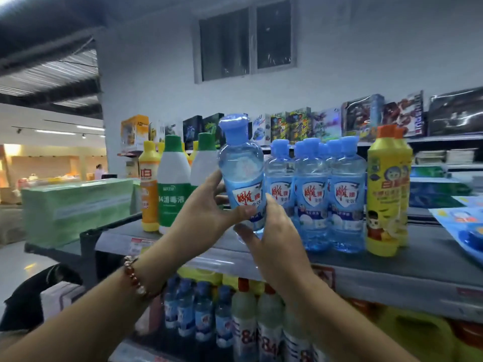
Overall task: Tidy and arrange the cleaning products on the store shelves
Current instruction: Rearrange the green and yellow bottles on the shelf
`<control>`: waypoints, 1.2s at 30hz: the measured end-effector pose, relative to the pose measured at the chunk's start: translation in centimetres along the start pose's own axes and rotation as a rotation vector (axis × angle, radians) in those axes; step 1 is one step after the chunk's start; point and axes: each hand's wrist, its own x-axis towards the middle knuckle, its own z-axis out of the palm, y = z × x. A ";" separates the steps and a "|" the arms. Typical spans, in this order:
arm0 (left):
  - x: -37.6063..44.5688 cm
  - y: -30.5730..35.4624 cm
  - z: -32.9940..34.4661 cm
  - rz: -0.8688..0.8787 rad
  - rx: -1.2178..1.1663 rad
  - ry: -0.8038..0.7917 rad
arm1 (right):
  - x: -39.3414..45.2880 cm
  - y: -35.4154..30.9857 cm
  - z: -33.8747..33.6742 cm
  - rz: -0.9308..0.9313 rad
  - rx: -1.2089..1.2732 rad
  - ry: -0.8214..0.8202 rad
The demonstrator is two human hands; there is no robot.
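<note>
A clear blue bottle (241,173) sits in the middle of the frame, lifted off the shelf and tilted a little to the left. Its flip cap is pale blue and broad, the liquid inside is light blue and see-through, and the front label is a white shield with red characters on a blue field. The left hand (206,207) wraps round its lower left side, thumb across the label; the right hand (271,231) cups the base from the right, thumb under the bottom and fingers curled behind. Both hands have a firm grip on it. A beaded bracelet (134,276) circles the left wrist.

Just right of it, on the grey top shelf (392,267), stands a tight cluster of matching blue bottles (329,194), upright and touching one another. Further right are yellow bottles with orange caps (388,189), upright at the shelf's front. To the left of the held bottle stand white-and-green bottles (173,184) with green caps and an orange-yellow bottle (149,189).

Lower in the frame, on the shelf beneath, are more small blue bottles (193,309) and white bottles with red numerals (261,333). Behind, along the wall in the upper right, runs a row of boxed toys (360,118). At the left edge lies a green wrapped stack (75,205).
</note>
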 end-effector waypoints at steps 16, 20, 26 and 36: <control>8.1 -11.4 1.2 0.034 0.017 -0.106 | 3.9 -0.6 7.4 0.376 -0.480 0.005; 8.4 -12.2 1.4 0.034 0.046 -0.107 | 3.9 -0.6 7.8 0.400 -0.571 0.012; 7.1 -12.2 0.8 0.062 0.183 -0.214 | 3.8 -1.4 7.2 0.421 -0.617 -0.022; 5.4 -9.9 -8.2 0.561 0.775 0.077 | 6.2 -6.5 3.2 -0.099 -0.768 -0.092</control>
